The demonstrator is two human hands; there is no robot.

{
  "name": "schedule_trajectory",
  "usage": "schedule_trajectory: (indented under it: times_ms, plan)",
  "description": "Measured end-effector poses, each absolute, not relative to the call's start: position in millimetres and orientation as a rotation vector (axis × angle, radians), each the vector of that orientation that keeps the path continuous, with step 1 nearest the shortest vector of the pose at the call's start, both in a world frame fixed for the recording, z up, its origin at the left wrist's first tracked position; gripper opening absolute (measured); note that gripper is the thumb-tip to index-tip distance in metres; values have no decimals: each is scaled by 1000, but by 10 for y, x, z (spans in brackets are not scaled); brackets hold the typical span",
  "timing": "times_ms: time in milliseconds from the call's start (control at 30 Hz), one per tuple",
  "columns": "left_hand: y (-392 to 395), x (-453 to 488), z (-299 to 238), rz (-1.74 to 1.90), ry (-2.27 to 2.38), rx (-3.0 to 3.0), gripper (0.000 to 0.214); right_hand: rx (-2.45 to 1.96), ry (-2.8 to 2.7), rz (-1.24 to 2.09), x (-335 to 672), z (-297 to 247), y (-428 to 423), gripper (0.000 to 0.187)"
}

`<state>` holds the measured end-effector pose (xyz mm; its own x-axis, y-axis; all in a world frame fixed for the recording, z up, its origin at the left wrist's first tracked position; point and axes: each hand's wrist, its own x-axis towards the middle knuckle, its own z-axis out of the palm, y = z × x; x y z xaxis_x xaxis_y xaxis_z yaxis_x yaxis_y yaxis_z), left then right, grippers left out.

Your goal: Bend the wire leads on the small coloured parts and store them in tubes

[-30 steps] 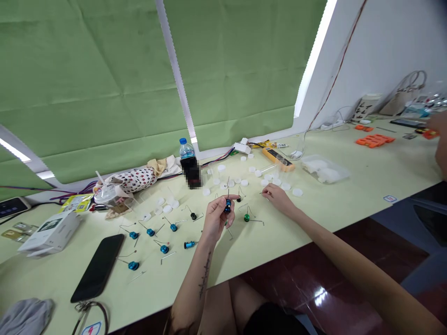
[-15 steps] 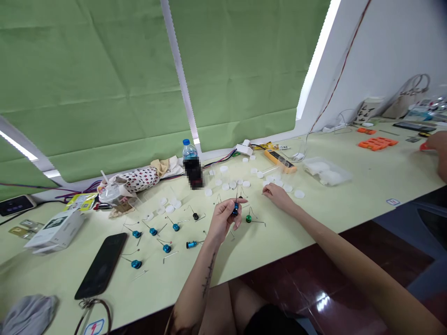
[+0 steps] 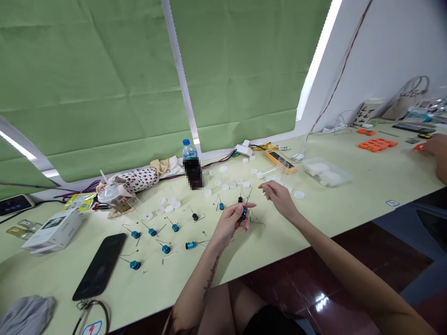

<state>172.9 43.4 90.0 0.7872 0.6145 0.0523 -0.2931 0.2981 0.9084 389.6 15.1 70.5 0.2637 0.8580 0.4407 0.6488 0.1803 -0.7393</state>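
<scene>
My left hand (image 3: 233, 220) is closed on a small blue capacitor (image 3: 243, 213) with thin wire leads pointing up, held just above the pale yellow table (image 3: 342, 204). My right hand (image 3: 277, 195) hovers to its right, raised off the table, fingers pinched on something I cannot make out. Several blue capacitors (image 3: 151, 231) with bent leads lie to the left, along with a black one (image 3: 194, 216). White round caps (image 3: 225, 186) are scattered behind the hands.
A black phone (image 3: 99, 265) lies at the front left, a white box (image 3: 52, 230) beyond it. A bottle (image 3: 190, 163), a yellow meter (image 3: 278, 161) and a clear tray (image 3: 326, 171) stand at the back. Another person's hand (image 3: 436, 151) is at the right edge by orange parts (image 3: 375, 144).
My left hand has carried the blue capacitor to the right and slightly down. My right hand has lifted off the table.
</scene>
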Motion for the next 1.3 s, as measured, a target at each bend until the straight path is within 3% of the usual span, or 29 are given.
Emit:
schedule_trajectory:
  times_ms: [167,367,567,767,1300]
  plan:
    - [421,1745,891,517,339,1144,46,-1282,-1383,682,3498,1130,-56,28]
    - [433,1741,879,542,361,1143,42,-1287,-1216,365,3877,1033,-37,28]
    - [509,1761,798,713,361,1079,36,-1540,-1624,48,4293,501,-26,28]
    - [549,1770,716,770,314,997,36,-1683,-1834,25,4431,97,-59,33]
    - [445,1768,790,679,332,1105,36,-1765,-1891,-35,4489,22,-101,32]
